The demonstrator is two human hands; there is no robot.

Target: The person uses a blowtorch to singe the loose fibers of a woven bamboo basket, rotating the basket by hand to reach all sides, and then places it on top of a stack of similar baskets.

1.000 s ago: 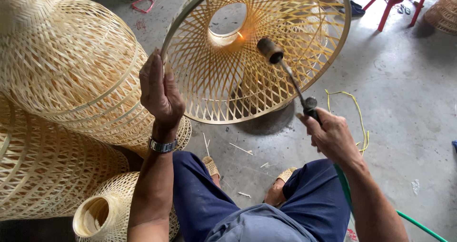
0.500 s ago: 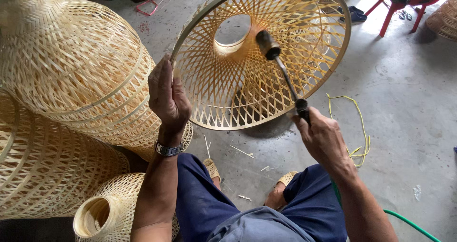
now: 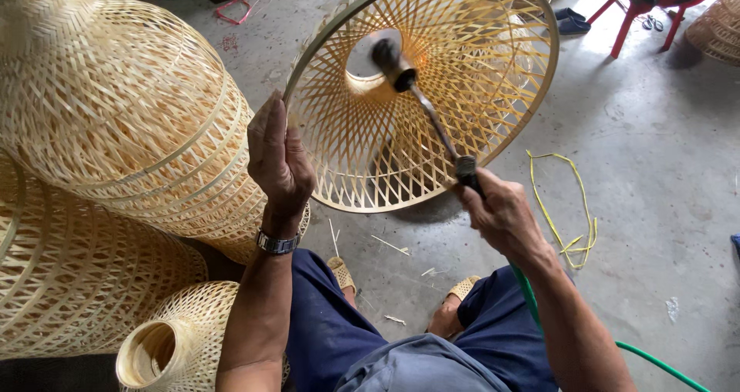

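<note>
My left hand (image 3: 277, 161) grips the round rim of a woven bamboo lampshade (image 3: 493, 76), holding it tilted up so its open mouth faces me. My right hand (image 3: 501, 215) is closed on the handle of a gas torch (image 3: 420, 99). The torch's dark nozzle points into the lampshade near its small top opening. A green hose (image 3: 647, 357) runs from the torch handle past my right arm. A metal watch (image 3: 276, 243) sits on my left wrist.
Large woven bamboo shades (image 3: 108, 107) are stacked at my left, and a smaller one (image 3: 166, 342) lies by my left knee. Yellow strapping (image 3: 574, 222) and bamboo splinters lie on the concrete floor. Red chair legs (image 3: 640, 14) stand at the far right.
The torch nozzle has moved left, deeper toward the lampshade's small top opening. My left hand has kept its grip on the rim, and the shade has tilted a little.
</note>
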